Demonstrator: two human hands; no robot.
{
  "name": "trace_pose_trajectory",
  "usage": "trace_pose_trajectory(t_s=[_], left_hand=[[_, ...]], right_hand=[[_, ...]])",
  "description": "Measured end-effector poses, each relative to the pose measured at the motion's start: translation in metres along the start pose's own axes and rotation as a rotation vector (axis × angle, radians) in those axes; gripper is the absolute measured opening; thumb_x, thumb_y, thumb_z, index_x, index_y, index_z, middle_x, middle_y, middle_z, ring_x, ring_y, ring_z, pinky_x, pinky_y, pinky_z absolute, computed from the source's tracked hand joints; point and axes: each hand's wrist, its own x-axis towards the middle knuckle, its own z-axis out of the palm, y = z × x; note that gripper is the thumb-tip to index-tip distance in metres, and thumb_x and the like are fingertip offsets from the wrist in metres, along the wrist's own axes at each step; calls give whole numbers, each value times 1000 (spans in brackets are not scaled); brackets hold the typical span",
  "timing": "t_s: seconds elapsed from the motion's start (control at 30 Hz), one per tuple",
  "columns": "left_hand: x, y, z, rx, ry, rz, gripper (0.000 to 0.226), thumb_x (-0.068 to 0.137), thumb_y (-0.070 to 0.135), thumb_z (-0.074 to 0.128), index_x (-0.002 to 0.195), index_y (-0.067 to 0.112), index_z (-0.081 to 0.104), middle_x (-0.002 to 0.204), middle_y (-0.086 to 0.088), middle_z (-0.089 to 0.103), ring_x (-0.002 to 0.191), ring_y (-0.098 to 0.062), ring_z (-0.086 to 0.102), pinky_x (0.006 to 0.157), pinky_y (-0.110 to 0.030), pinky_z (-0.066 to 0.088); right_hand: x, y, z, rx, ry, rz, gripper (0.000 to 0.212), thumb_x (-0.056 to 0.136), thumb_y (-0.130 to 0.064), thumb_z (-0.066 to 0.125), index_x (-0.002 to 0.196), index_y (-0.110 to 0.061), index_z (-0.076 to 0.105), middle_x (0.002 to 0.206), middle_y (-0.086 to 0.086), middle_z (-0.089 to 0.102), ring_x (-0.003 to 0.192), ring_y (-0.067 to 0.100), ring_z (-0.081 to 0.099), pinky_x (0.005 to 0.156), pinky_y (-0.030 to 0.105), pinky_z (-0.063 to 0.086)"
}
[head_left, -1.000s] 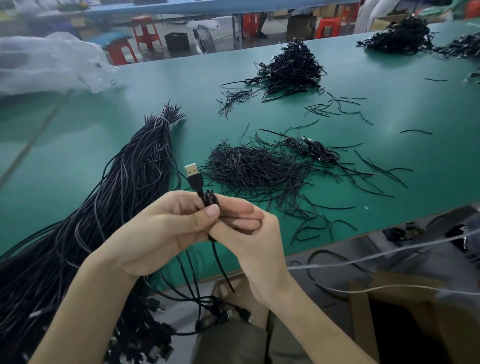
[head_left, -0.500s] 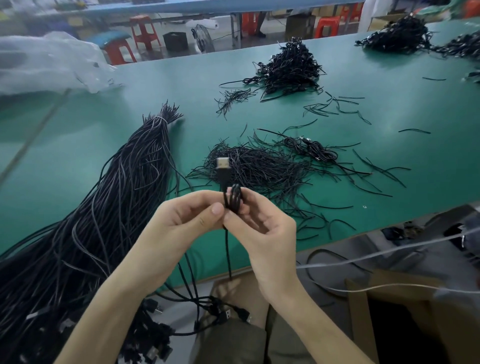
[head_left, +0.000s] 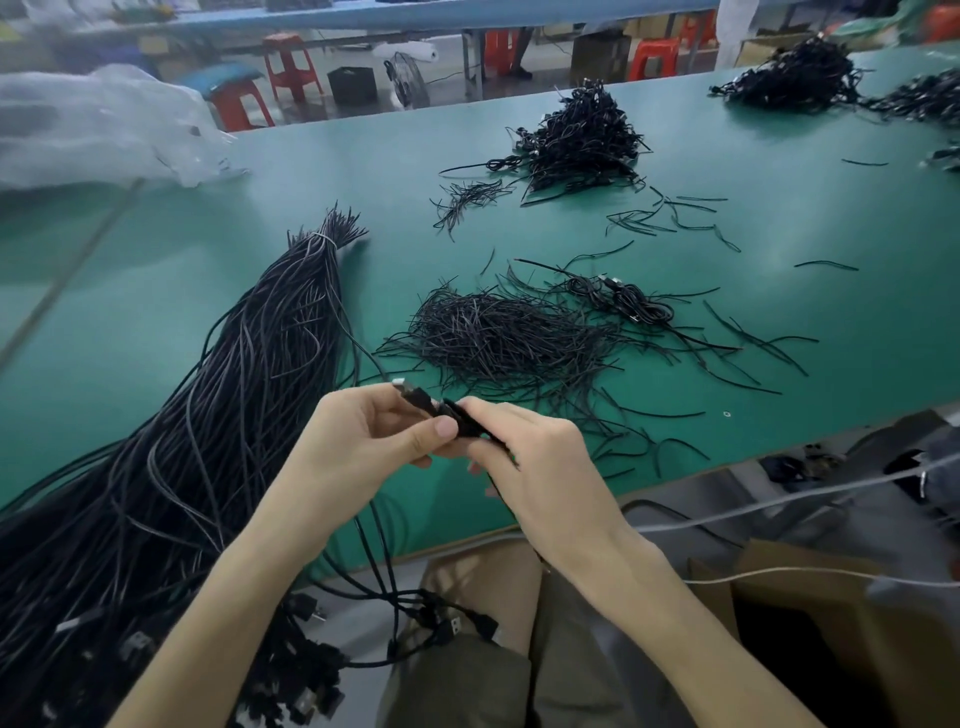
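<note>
Both hands meet above the near edge of the green table (head_left: 156, 322). My left hand (head_left: 358, 447) pinches a black USB cable (head_left: 457, 418) folded into a short coil, its metal-tipped plug (head_left: 410, 392) lying across my fingers and pointing up-left. My right hand (head_left: 540, 462) grips the coil's other side, and the cable's tail drops behind it toward my lap. A thick bundle of long black cables (head_left: 228, 415) lies on the left, tied near its far end, its plugs hanging off the table edge.
A heap of short black twist ties (head_left: 498, 338) lies just beyond my hands, with a few coiled cables (head_left: 623, 301) beside it. Piles of coiled cables (head_left: 576, 140) sit farther back and at the far right (head_left: 795, 83). A clear plastic bag (head_left: 93, 124) lies far left, a cardboard box (head_left: 810, 623) below right.
The plug stood upright above my fingers; now it is tipped flat, pointing up-left. My hands have turned the coil sideways and the right hand has closed further over it.
</note>
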Motion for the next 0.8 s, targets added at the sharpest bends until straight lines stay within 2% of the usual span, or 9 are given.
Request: trace_pose_trajectory(t_s=[0.13,0.27,0.33,0.43,0.53,0.6,0.67,0.73,0.8], left_hand=[[-2,-2,1,121,17,8,44,68,44,80,94,11,70,83,-4,79,81,-23,76,74,-36,61],[1,-2,-9,183,106,41,42,69,41,81,95,11,66,85,2,75,70,-22,75,67,-30,62],[2,2,-15,287,16,52,35,72,44,78,95,18,70,88,6,75,73,-18,75,71,-26,61],[3,6,-16,680,-220,28,35,79,60,63,99,31,69,82,13,73,76,-4,69,72,-22,55],[8,5,-6,900,-381,-25,34,98,56,48,98,25,63,74,9,69,64,-1,64,68,-22,51],[9,5,1,976,-411,-61,46,100,59,36,102,19,60,80,7,67,64,-3,62,72,-27,53],[8,3,4,1070,-427,-52,58,96,64,23,107,18,55,87,1,64,76,-17,64,76,-38,53],[4,-2,5,1144,-404,11,51,99,60,17,101,19,48,85,1,59,76,-24,60,72,-41,50],[1,-8,8,1179,-345,62,37,107,50,19,90,22,37,80,4,51,71,-23,55,67,-39,44]], right_hand=[[0,1,0,-200,-39,-77,40,99,-2,57,138,-11,60,115,7,67,94,30,65,79,48,55],[-2,5,1,-332,-73,-172,25,97,-3,64,121,-9,67,97,4,64,94,23,60,74,45,53],[-3,8,2,-354,-137,-185,27,97,2,61,122,-9,66,98,3,61,96,21,56,77,43,51],[-1,10,-1,-387,-199,-215,38,91,12,59,123,-7,65,100,5,60,99,23,56,79,44,52],[1,6,-2,-435,-226,-281,35,87,11,51,114,-3,66,98,7,60,97,25,55,77,44,53],[1,3,-3,-455,-234,-287,31,90,3,42,111,-2,66,98,9,60,97,27,56,78,43,53],[2,3,-4,-472,-242,-268,33,89,4,44,113,-2,65,101,10,59,100,27,54,81,43,52],[2,4,-5,-475,-239,-245,32,91,1,41,114,-3,64,102,8,58,100,25,53,80,40,51],[2,6,-3,-507,-245,-215,34,85,11,51,114,-6,60,104,6,53,100,23,49,77,36,49]])
